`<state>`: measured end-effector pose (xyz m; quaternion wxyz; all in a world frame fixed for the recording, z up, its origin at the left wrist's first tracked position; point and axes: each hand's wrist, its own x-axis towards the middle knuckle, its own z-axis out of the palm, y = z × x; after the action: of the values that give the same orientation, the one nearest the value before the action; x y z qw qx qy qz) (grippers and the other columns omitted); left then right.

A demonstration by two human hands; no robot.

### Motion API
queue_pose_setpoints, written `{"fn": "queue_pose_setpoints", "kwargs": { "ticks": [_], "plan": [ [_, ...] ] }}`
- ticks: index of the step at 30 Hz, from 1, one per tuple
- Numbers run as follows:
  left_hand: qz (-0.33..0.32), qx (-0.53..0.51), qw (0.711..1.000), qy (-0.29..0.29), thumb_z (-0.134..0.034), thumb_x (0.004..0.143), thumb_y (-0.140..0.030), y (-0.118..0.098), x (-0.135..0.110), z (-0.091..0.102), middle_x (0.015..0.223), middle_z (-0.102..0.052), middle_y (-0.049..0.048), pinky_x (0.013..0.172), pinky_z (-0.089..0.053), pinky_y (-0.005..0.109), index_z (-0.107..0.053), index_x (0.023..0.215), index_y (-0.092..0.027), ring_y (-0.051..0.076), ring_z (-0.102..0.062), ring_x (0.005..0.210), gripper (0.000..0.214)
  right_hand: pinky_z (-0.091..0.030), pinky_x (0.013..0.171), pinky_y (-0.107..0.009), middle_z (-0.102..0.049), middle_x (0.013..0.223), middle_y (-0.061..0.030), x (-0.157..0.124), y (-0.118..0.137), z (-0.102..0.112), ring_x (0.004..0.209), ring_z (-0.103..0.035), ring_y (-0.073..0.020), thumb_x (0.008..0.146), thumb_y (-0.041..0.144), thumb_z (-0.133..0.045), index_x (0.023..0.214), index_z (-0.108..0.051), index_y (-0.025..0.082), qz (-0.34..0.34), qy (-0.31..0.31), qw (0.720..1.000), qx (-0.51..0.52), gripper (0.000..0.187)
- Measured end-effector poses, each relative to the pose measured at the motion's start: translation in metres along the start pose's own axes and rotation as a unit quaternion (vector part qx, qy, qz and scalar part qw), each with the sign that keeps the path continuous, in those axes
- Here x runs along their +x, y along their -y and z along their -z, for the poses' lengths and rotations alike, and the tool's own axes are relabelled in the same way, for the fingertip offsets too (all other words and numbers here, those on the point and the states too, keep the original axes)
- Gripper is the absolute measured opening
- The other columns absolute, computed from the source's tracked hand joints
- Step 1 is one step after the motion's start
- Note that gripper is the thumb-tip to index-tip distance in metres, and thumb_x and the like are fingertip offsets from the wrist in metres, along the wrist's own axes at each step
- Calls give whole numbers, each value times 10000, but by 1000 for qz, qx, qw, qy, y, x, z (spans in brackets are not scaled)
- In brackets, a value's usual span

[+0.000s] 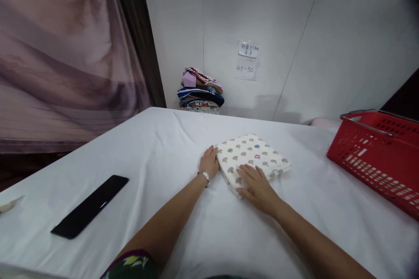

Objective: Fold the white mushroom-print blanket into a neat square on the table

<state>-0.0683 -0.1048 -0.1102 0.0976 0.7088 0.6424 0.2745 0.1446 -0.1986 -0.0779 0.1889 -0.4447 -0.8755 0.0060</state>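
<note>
A folded white cloth (250, 154) printed with grey mushroom shapes and a few green, blue and red ones lies on the white-covered table. My left hand (209, 163), with a silver bracelet at the wrist, rests against the cloth's left edge, its fingers stretched out. Across the near edge of the cloth my right hand (257, 187) lies flat, fingers apart and touching the top layer. Neither hand grips the cloth. Several layers show along its right and near edges.
A red plastic basket (379, 152) with a metal handle stands at the right. To the left lies a flat black object (91, 207), probably a phone. Folded fabrics (201, 91) are stacked beyond the far edge, against the wall. A pinkish curtain (65, 52) hangs at left.
</note>
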Motion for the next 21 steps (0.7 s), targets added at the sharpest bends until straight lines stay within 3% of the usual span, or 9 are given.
{"fn": "queue_pose_setpoints", "kwargs": {
  "ticks": [3,10,15,18,21],
  "plan": [
    [-7,7,1000,-10,-420,812,-152,6,6,-2,1405,-376,75,1042,-306,386,-455,1287,-190,217,-320,1290,478,-232,1026,-534,-381,1394,-135,1,8,-15,1294,-301,-300,821,421,-505,1324,-409,196,18,25,999,-36,559],
    [-6,-3,1000,-14,-459,801,-193,13,23,-7,1355,-448,62,1013,-322,363,-458,1281,-211,211,-404,1227,480,-209,1024,-544,-352,1407,-154,-4,3,-30,1306,-263,-322,806,422,-521,1319,-415,178,32,3,997,-73,578],
    [39,-49,998,-26,-478,752,-151,15,38,-5,1120,-623,31,925,-391,322,-597,1109,-224,205,-536,1054,384,-200,1025,-542,-373,1394,-148,-4,3,-30,1301,-270,-317,804,356,-518,1288,-449,183,40,-18,996,-72,519],
    [81,-90,992,-36,-446,789,-191,18,45,-3,1009,-664,15,856,-431,280,-650,969,-232,184,-582,962,275,-204,1021,-540,-391,1382,-143,-4,4,-28,1294,-286,-311,797,293,-509,1275,-458,186,44,-16,997,-67,493],
    [102,-95,989,-42,-428,808,-213,20,49,-2,986,-671,22,828,-446,278,-650,958,-228,186,-595,935,269,-216,1018,-532,-403,1373,-142,-4,5,-27,1288,-298,-302,797,265,-497,1267,-460,184,46,-12,997,-68,478]
  ]
}}
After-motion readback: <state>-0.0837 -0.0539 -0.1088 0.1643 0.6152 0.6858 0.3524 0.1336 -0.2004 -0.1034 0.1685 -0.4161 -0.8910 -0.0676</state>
